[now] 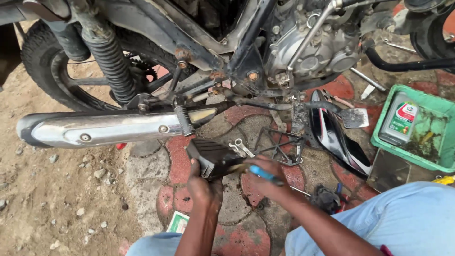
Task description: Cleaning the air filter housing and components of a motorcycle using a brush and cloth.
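Motorcycle [227, 42]: fills the top of the view, stripped of side covers, with the engine [313, 52] bare, a rusty frame and a black coil shock [109, 61] in front of the rear wheel [42, 57].
Exhaust [104, 128]: long chrome pipe with a black tip, lying level beneath the frame, just above the hands.
Ground [61, 199]: sandy dirt with small stones on the left; red and grey rounded paving under the bike and the hands.
Legs [407, 218]: light blue trousers at the lower right and bottom edge.
Green tray [443, 166]: square plastic tray at the right, holding a grey oil bottle [398, 118] lying on its side and dirty dregs.
Black panel [339, 137]: glossy body cover with a red stripe, lying on the paving left of the tray.
Black part [213, 159]: a dark, boxy, ribbed piece held low over the paving, below the footpeg [182, 121] and the exhaust.
Left hand [201, 185]: fingers closed around the lower edge of the black part, steadying it.
Right hand [263, 175]: wrapped tight round a blue-handled tool [260, 173] whose tip points at the black part.
Wire bracket [279, 144]: thin black frame flat on the paving just beyond the right hand.
Wrenches [241, 148]: two small silver spanners lying beside the black part.
Small box [178, 222]: green and white carton on the paving by the left forearm.
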